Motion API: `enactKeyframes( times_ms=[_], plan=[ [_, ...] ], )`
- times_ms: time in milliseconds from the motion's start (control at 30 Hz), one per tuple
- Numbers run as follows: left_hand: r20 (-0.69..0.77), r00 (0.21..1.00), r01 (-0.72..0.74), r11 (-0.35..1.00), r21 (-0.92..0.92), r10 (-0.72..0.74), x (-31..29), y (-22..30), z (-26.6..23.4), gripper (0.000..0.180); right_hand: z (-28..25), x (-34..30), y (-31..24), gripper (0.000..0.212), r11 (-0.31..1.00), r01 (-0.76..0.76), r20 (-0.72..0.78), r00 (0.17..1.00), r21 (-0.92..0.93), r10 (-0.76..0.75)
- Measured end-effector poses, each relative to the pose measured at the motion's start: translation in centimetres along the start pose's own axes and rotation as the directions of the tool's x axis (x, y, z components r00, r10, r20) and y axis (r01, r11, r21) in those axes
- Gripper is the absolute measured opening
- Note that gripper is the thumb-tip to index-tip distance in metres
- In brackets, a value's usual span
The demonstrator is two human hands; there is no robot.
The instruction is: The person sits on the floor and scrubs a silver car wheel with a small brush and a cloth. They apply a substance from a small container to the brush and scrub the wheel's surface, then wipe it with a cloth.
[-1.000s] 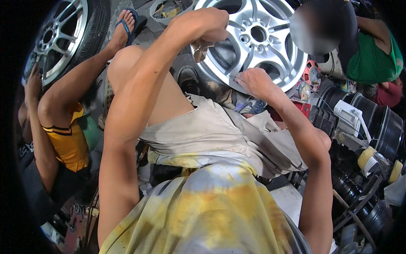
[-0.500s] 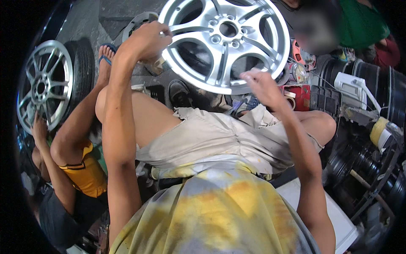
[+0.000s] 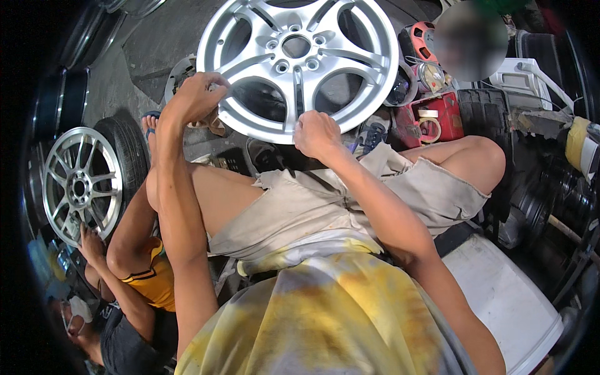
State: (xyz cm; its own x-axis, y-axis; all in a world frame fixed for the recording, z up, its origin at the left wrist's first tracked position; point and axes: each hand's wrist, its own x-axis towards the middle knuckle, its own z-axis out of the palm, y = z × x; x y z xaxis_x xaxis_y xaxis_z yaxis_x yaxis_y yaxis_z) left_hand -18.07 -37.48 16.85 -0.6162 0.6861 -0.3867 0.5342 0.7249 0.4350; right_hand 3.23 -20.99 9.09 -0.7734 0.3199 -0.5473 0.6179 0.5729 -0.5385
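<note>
A silver alloy wheel rim [image 3: 291, 106] with several double spokes stands tilted in front of my knees, its face toward me. My left hand [image 3: 203, 97] has its fingers curled over the wheel's left edge. My right hand [image 3: 317, 133] is closed against the lower edge, at the foot of the bottom spoke. Its fingertips are bent in, and whatever they may hold is hidden.
At left, another person's hand [image 3: 92, 244] touches a second silver wheel [image 3: 80, 187], beside a black tyre [image 3: 125, 147]. To the right are a red box [image 3: 447, 115] with a tape roll [image 3: 429, 123], an orange-and-black tool [image 3: 419, 42] and a white plastic appliance [image 3: 522, 75]. A white lid-like panel [image 3: 506, 294] lies by my right hip.
My right hand has moved left along the wheel's lower edge to the bottom spoke, and its fingers have closed. The left hand stays at the left edge. The whole view has shifted.
</note>
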Motion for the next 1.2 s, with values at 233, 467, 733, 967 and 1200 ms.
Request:
enactKeyframes(
  times_ms=[233, 467, 733, 967, 1200],
  plan=[
    [0.088, 0.993, 0.076, 0.996, -0.041, -0.072, 0.3, 1.1, -0.3, 0.04, -1.2, 1.2, -0.2, 0.024, 0.997, 0.032, 0.13, 0.991, -0.063, -0.023],
    [0.081, 0.992, 0.102, 0.985, -0.138, -0.092, 0.7, 2.6, 0.9, 0.038, -7.3, -2.2, 5.6, 0.028, 0.843, -0.118, 0.257, 0.966, 0.526, -0.024],
    [-0.018, 0.873, -0.487, 0.873, -0.031, 0.487, 2.2, 6.3, 9.7, 0.039, -5.3, -4.7, 9.2, 0.022, 0.915, 0.288, -0.478, 0.869, 0.282, -0.126],
    [0.322, 0.711, -0.701, 0.665, 0.257, 0.625, -0.5, 6.8, 13.8, 0.032, -4.9, -4.8, 9.8, 0.02, 0.889, 0.338, -0.526, 0.84, 0.31, -0.137],
    [0.403, 0.65, -0.755, 0.489, 0.437, 0.644, 0.9, 7.9, 12.2, 0.035, -5.0, -4.8, 10.2, 0.02, 0.863, 0.433, -0.514, 0.819, 0.259, -0.256]
  ],
)
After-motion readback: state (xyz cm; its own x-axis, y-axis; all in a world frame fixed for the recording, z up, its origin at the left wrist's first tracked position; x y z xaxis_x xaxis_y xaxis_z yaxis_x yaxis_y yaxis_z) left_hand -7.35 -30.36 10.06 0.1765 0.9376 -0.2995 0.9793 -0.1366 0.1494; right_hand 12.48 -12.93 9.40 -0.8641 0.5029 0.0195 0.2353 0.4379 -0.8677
